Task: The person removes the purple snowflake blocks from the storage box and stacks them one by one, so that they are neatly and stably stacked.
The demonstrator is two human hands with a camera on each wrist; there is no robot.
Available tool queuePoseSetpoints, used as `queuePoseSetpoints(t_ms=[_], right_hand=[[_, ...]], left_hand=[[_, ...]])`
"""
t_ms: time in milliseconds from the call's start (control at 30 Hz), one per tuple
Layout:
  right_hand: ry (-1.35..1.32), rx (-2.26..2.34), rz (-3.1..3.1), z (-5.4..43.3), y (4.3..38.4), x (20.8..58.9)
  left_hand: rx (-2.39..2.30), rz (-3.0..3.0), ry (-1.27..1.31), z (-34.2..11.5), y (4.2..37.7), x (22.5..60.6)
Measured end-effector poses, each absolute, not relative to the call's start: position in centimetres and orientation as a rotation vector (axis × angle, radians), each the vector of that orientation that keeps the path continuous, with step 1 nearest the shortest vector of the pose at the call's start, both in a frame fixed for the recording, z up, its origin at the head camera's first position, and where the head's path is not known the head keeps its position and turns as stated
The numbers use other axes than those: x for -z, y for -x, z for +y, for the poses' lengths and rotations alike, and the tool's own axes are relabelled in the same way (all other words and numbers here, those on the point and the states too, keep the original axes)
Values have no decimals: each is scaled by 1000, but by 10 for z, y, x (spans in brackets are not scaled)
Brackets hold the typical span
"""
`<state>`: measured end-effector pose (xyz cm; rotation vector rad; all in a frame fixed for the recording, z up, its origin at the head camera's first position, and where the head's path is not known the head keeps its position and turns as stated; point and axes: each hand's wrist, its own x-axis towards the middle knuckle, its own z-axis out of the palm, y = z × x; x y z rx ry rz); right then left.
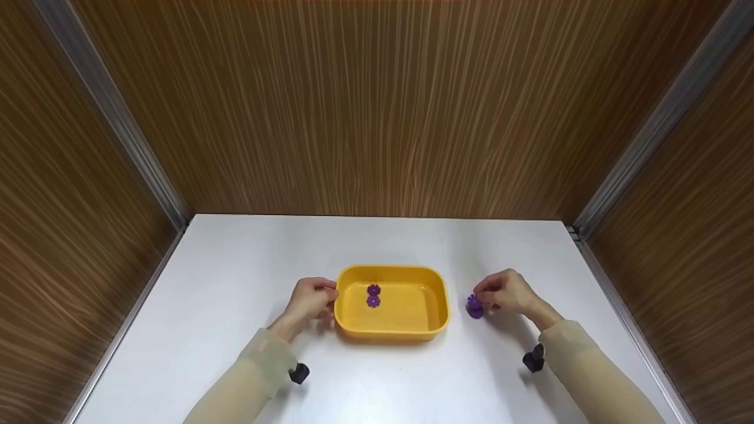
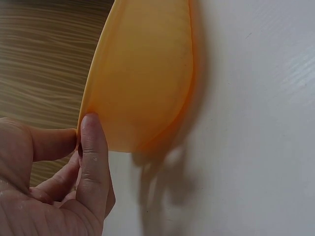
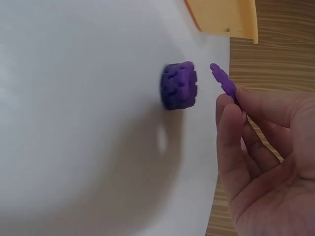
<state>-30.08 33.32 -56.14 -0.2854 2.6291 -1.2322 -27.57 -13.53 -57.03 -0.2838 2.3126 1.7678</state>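
A yellow tray [image 1: 412, 335] with raised walls stands on the white table. My left hand [image 1: 311, 300] pinches its left rim between thumb and fingers, as the left wrist view shows close up. Inside the tray, towards its left side, lie two purple flower-shaped discs [image 1: 373, 301]. To the right of the tray, my right hand [image 1: 506, 291] pinches one thin purple flower-shaped disc [image 3: 224, 80] by its edge. Just beneath that disc, a short stack of purple flower-shaped discs [image 3: 179, 86] sits on the table, apart from the held one.
The white table [image 1: 235, 265] is enclosed by a wood-grain back panel [image 1: 377, 112] and side panels, with grey metal rails [image 1: 654, 100] at the corners. Each wrist carries a small black device [image 1: 534, 358].
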Motion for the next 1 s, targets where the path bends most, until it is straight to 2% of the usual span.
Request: queuePoseSetpoints(t_ms=[400,667,1000], right_hand=[[219,1179,2623,334,295,568],[284,1177,2668,335,294,570],[177,1058,2729,325,296,572]], left_hand=[[-1776,2300,302,-136,276,571],[-1788,2293,269,-137,275,571],[-1774,2300,285,-137,276,571]])
